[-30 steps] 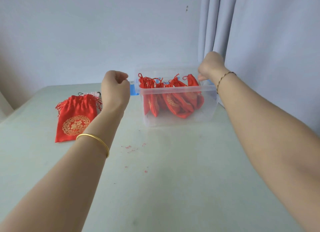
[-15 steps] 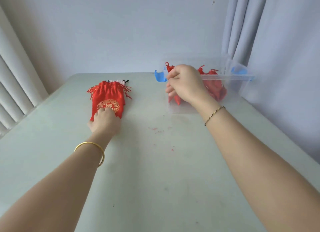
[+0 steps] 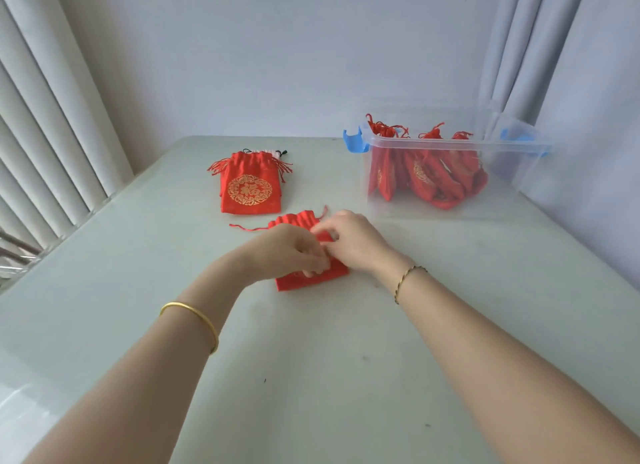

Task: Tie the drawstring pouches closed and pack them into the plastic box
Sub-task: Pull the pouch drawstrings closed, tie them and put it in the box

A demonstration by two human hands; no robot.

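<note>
A red drawstring pouch (image 3: 313,278) lies flat on the table in front of me, its gathered mouth pointing away and one red cord trailing left. My left hand (image 3: 285,250) and my right hand (image 3: 353,238) both rest on it with fingers pinching the fabric near its middle. Behind it lies a small stack of red pouches (image 3: 250,188) with a gold emblem on top. The clear plastic box (image 3: 440,210) with blue latches stands at the right rear and holds several tied red pouches (image 3: 426,176).
The pale table (image 3: 311,377) ends at a wall behind. White vertical blinds (image 3: 45,124) hang at the left and a grey curtain (image 3: 519,47) at the right rear behind the box. Small red thread specks lie on the tabletop.
My left hand pulled one pouch off the stack toward me. My right hand left the box and came down onto that pouch. The camera tilted down.
</note>
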